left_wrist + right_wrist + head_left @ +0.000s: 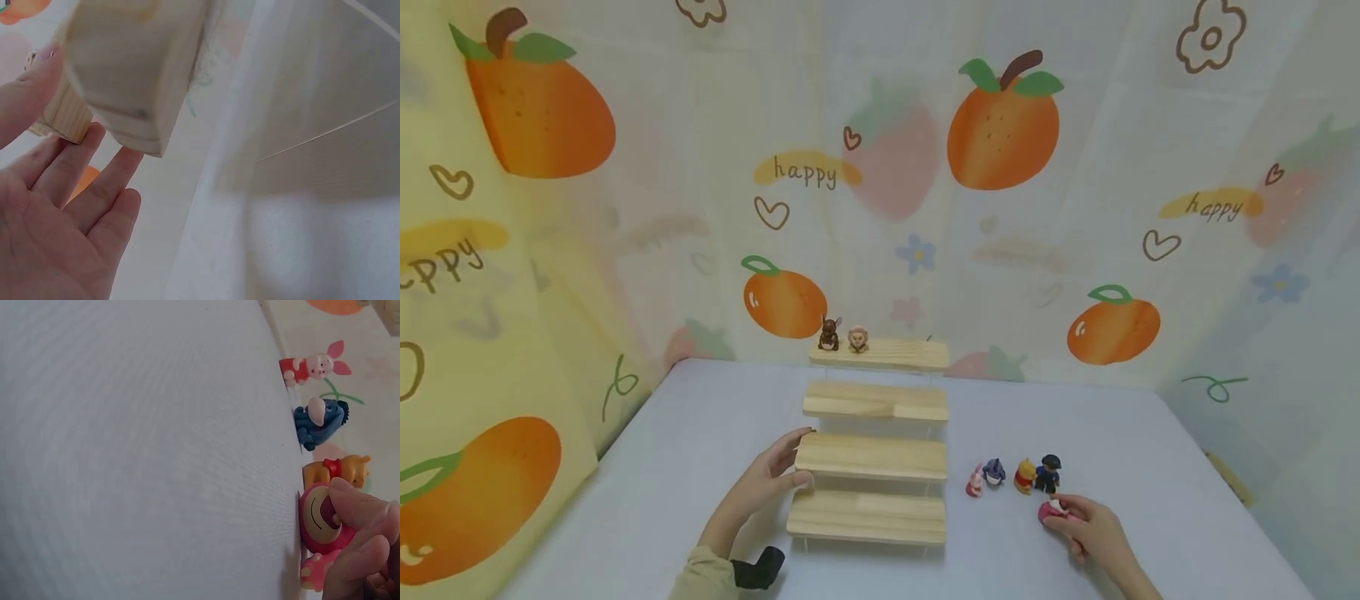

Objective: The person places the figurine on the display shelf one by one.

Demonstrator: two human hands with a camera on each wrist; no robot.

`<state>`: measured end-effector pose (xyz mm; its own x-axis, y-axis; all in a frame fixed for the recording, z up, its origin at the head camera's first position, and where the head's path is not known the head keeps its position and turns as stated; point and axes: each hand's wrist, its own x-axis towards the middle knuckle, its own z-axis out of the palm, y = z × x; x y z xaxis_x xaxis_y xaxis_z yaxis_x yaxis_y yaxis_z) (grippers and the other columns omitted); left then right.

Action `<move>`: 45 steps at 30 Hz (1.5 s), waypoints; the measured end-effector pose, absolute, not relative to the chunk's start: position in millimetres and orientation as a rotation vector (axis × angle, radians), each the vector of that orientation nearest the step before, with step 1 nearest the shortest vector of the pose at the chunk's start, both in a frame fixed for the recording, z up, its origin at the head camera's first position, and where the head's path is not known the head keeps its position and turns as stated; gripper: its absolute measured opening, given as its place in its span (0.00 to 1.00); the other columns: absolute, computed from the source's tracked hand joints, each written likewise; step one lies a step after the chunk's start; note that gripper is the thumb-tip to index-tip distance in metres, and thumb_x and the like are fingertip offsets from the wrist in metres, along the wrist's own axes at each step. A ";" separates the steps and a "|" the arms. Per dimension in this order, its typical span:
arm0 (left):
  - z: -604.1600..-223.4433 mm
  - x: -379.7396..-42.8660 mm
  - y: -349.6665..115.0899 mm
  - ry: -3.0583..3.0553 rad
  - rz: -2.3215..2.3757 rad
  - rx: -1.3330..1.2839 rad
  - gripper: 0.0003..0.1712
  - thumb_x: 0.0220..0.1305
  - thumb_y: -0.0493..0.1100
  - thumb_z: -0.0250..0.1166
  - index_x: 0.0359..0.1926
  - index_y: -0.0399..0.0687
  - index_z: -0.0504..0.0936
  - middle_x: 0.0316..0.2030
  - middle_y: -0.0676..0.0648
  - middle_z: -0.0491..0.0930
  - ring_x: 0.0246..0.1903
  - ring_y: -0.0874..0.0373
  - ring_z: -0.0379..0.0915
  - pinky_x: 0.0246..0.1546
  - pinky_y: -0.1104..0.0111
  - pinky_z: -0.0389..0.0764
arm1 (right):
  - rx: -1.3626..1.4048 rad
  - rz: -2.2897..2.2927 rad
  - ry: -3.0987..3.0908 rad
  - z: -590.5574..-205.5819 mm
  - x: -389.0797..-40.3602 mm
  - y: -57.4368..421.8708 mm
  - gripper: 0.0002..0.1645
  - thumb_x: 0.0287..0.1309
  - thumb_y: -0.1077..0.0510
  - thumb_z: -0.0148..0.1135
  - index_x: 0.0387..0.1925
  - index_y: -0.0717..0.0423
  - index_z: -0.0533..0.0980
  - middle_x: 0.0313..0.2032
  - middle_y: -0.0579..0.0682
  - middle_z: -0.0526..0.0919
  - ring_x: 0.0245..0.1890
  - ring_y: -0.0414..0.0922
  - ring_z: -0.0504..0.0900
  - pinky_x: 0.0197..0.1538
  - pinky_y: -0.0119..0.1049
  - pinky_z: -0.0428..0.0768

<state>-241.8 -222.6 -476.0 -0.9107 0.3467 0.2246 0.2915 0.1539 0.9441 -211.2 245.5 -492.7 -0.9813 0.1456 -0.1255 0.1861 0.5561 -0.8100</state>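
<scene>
Pinched down at the tabletop: a pink toy bear (pixel 317 520)

Held between thumb and fingers of the right hand (pixel 1093 533), low at the white tabletop (pixel 1000 567), right of the shelf (pixel 872 457). Seems tipped on its side, smiling face showing in the right wrist view. Looks like smooth moulded plastic: judged light, stiff, hard to break, perhaps slightly slick. Best taken round the big rounded head, at its widest; more awkward by the small body, partly hidden behind fingers. Apt to roll out if nipped only on the curve.

Just beyond, close together: a man in a dark cap (pixel 1048 473) and a yellow bear (pixel 1024 477). Farther left, a blue donkey (pixel 994 472) and a pink pig (pixel 974 482).

At the left end of the four-step wooden shelf: left hand (pixel 763 483), fingers loosely extended, touching wood, not wrapped round; impossible to tell how firmly. On the top board, near each other: a brown toy (pixel 829 335) and a pale toy (pixel 857 338). Behind everything, a fruit-print curtain (pixel 880 267).
</scene>
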 end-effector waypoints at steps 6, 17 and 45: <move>-474.3 -240.9 -222.2 2.351 1.914 0.656 0.37 0.55 0.33 0.63 0.63 0.37 0.57 0.61 0.35 0.58 0.58 0.39 0.56 0.58 0.48 0.52 | 0.263 -1.470 2.722 -491.5 -210.0 244.9 0.28 0.44 0.54 0.69 0.47 0.65 0.74 0.09 0.48 0.68 0.06 0.41 0.65 0.10 0.30 0.66; -474.7 -238.1 -221.5 2.358 1.906 0.662 0.38 0.54 0.35 0.64 0.64 0.37 0.56 0.62 0.35 0.57 0.58 0.38 0.54 0.58 0.48 0.51 | 0.271 -1.407 2.752 -490.4 -210.5 244.7 0.28 0.44 0.54 0.69 0.48 0.64 0.75 0.09 0.49 0.68 0.06 0.41 0.66 0.10 0.29 0.64; -470.6 -241.1 -222.8 2.363 1.898 0.744 0.37 0.55 0.30 0.62 0.63 0.32 0.55 0.61 0.32 0.56 0.58 0.36 0.53 0.58 0.48 0.51 | -0.027 -1.427 2.839 -429.6 -241.5 219.0 0.27 0.47 0.49 0.67 0.47 0.62 0.75 0.33 0.55 0.75 0.10 0.42 0.64 0.12 0.31 0.64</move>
